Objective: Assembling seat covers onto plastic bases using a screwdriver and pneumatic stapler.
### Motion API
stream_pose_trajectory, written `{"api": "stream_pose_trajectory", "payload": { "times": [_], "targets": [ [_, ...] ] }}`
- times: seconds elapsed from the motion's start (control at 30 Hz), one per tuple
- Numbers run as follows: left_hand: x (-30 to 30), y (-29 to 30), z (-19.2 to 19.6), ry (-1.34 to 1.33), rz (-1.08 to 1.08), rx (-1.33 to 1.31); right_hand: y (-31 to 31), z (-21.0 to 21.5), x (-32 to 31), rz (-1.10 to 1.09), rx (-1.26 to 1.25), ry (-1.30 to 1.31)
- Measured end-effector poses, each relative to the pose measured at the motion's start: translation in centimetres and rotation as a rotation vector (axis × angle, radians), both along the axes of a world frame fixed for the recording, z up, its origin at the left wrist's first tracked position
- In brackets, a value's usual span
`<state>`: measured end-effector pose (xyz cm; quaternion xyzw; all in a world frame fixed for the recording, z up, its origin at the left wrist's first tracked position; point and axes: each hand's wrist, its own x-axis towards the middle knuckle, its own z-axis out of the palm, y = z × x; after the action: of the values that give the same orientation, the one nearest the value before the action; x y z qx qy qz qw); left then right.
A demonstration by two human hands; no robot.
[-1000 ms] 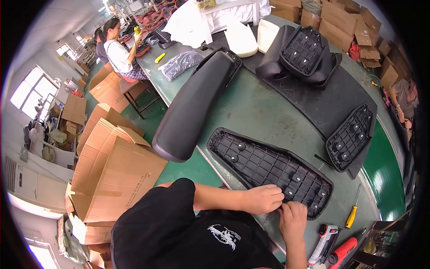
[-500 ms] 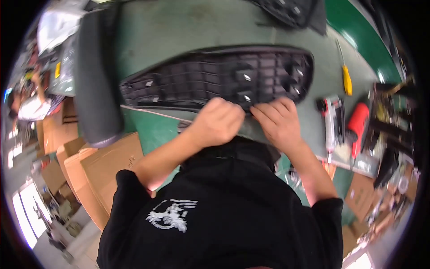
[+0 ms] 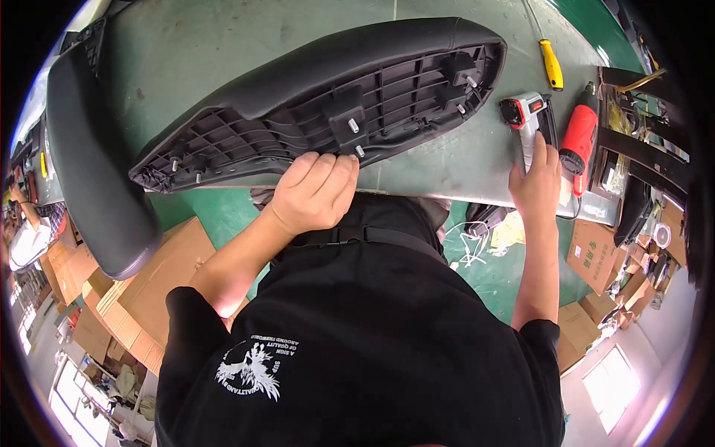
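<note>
A long black motorcycle seat (image 3: 298,123) stands tilted at the table's near edge, its ribbed plastic underside turned toward me. Metal studs stick out of that underside, and the smooth cover shows along the far side. My left hand (image 3: 316,190) grips the near rim around the middle, fingers curled over it and the thumb hidden. To the right, my right hand (image 3: 538,182) has its fingers around the handle of a grey staple gun (image 3: 530,123) with a black and red head, which lies on the table.
Another black seat (image 3: 97,164) overhangs the table's left edge. A yellow-handled screwdriver (image 3: 551,65) and a red heat gun (image 3: 579,138) lie near the staple gun. Cardboard boxes (image 3: 160,276) stand below on the left. A dark rack (image 3: 644,153) borders the right side.
My right hand has left the seat's near rim and moved right to the staple gun. The seat has tipped up, showing its cover, while my left hand stays on the rim.
</note>
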<state>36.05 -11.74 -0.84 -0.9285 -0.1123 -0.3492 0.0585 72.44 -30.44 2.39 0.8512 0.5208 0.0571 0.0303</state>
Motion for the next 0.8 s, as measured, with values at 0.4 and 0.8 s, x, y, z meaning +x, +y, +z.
{"api": "stream_pose_trajectory", "payload": {
  "times": [0.4,0.8],
  "targets": [
    [-0.3,-0.1,-1.2,-0.062,0.009,-0.017,2.1,4.6,-0.3,-0.423,0.009,0.659],
    [-0.2,-0.2,-2.6,-0.095,0.026,0.105,4.9,10.5,-16.5,-0.310,-0.249,1.146]
  ]
}}
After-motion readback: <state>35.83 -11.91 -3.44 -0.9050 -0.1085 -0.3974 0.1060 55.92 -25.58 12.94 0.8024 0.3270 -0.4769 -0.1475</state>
